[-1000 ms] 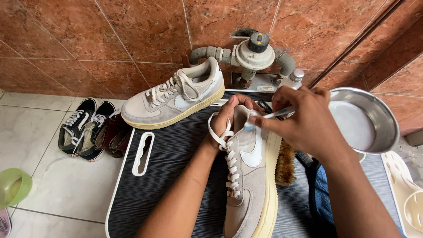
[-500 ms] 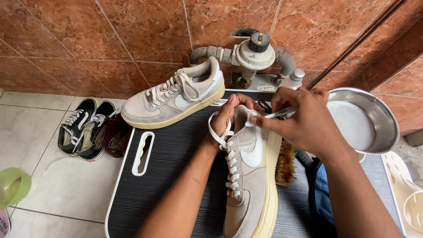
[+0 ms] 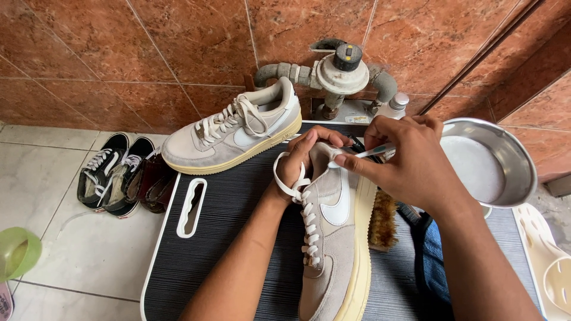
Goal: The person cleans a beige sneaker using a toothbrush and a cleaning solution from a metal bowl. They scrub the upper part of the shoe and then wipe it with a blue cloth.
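A grey suede sneaker (image 3: pixel 333 249) with white laces and a yellowed sole lies on a dark ribbed board (image 3: pixel 238 238), heel pointing away from me. My left hand (image 3: pixel 306 157) is tucked into its opening and grips the heel collar. My right hand (image 3: pixel 404 160) holds a small white-handled brush (image 3: pixel 372 153) against the heel area. The matching sneaker (image 3: pixel 235 134) rests at the board's far edge by the wall.
A metal bowl (image 3: pixel 511 154) holding whitish liquid stands at right. A bristle brush (image 3: pixel 383 220) lies beside the held sneaker. Black sneakers (image 3: pixel 110 169) sit on the tiled floor at left, a green container (image 3: pixel 18 252) nearer. Pipes with a valve (image 3: pixel 339 71) run along the tiled wall.
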